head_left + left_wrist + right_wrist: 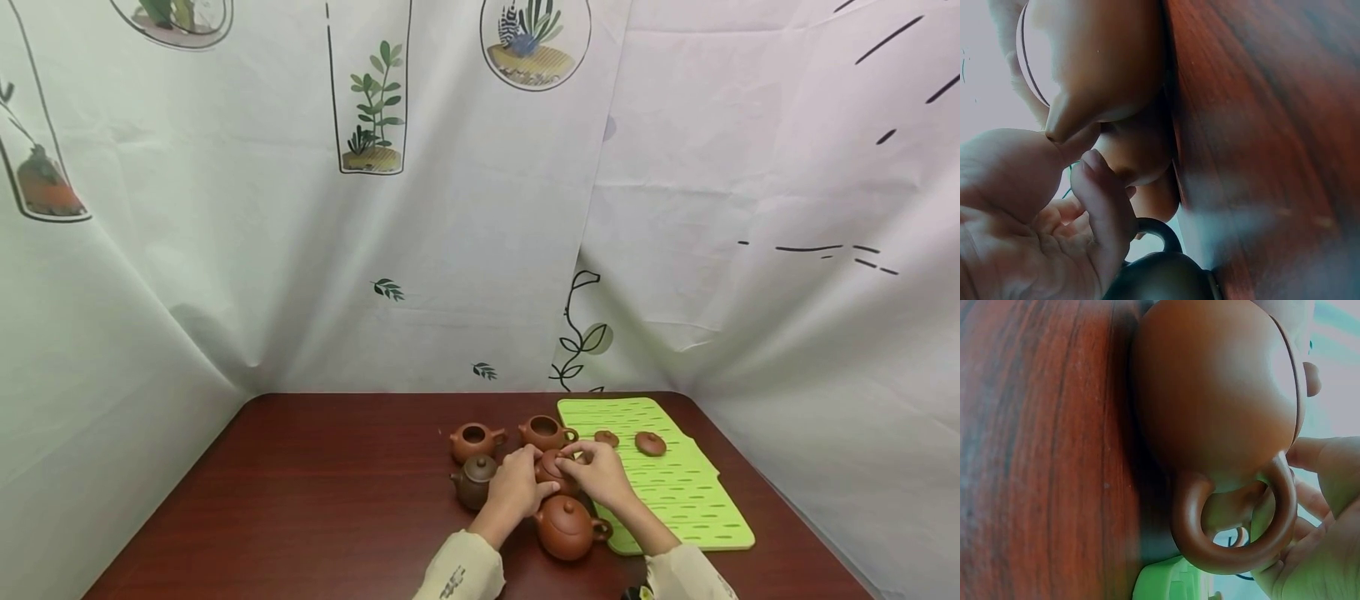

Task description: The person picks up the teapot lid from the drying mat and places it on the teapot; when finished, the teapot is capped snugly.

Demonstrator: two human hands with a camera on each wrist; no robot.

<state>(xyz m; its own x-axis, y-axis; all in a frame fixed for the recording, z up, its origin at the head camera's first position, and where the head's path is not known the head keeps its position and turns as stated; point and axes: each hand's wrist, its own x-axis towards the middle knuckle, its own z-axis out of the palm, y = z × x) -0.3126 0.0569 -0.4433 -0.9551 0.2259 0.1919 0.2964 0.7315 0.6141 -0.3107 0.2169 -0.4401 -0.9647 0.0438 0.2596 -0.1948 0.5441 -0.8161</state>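
Observation:
Both hands are at a reddish-brown clay teapot in the middle of a group. My left hand holds its body from the left, thumb on the near side. The right hand has its thumb and fingers at the lid on top, seeming to pinch it; the fingers partly hide the lid. Just in front stands a lidded reddish-brown teapot, large in the right wrist view, its handle below the right hand. A dark brown lidded teapot stands left of the left hand.
Behind the hands stand two lidless teapots, the left one and the right one. A small lid and a larger lid lie on a green mat at the right of the dark red table. Printed curtains surround the table.

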